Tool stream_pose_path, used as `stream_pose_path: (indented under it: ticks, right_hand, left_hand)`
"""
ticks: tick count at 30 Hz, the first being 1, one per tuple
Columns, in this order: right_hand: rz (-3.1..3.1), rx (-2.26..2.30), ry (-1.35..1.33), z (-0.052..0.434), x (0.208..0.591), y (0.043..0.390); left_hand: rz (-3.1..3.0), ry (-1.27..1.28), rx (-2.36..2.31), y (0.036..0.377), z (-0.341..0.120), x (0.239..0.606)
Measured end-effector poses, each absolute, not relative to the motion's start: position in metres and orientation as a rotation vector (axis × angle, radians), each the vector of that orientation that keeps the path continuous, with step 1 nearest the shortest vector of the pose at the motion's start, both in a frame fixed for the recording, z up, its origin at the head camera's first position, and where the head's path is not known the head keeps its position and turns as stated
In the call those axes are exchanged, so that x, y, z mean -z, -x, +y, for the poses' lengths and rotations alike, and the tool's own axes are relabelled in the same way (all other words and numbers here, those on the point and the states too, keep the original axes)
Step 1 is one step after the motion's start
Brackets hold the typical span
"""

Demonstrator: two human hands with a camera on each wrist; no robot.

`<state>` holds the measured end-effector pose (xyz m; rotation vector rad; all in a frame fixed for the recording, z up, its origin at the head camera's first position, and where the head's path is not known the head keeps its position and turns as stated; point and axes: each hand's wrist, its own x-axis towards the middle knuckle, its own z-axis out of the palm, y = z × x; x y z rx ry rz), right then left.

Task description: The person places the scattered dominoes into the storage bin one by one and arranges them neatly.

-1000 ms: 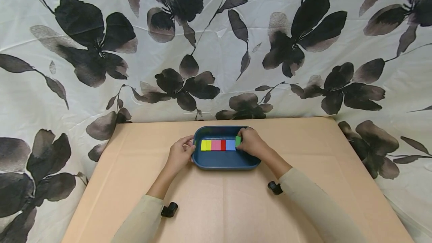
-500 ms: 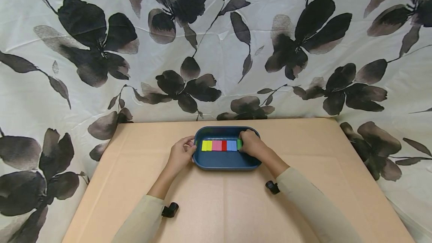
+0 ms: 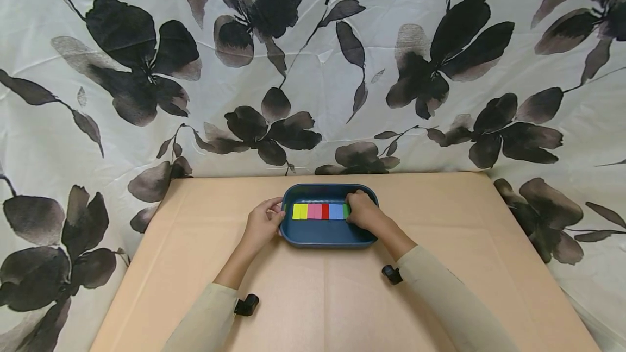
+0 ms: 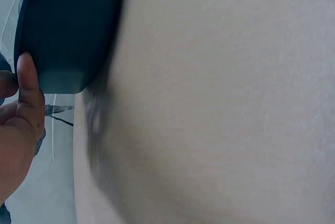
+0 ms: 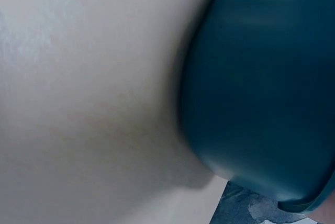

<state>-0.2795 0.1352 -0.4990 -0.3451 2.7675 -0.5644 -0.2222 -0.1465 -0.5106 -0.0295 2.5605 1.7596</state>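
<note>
- Green block (image 3: 345,211): we find it at the right end of a row inside the blue tray (image 3: 323,235), mostly hidden under our right hand (image 3: 363,212), whose fingers curl down over it; whether they pinch it or only press on it we cannot tell.
- Row of blocks (image 3: 317,211): yellow, lime, pink, red, light blue, lying flat and touching, left to right.
- Left hand (image 3: 261,222): fingers curled against the tray's left rim, steadying it.
- Progress: we judge the row nearly finished, the green block seated but not yet released.
- Tray: mid-counter (image 3: 313,297), near the far edge.
- Backdrop: flower-print cloth (image 3: 313,69).
</note>
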Motion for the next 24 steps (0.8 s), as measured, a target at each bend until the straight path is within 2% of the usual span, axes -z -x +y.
stream_pose_path:
  ticks: [17,24]
  right_hand:
    - [2.792,0.617,0.352,0.133,0.502,0.276]
    - [2.808,0.613,0.362,0.136,0.488,0.275]
  left_hand:
    - [2.561,0.035,-1.761,0.224,-0.148,0.512]
    - [2.566,0.023,-1.763,0.224,-0.148,0.508]
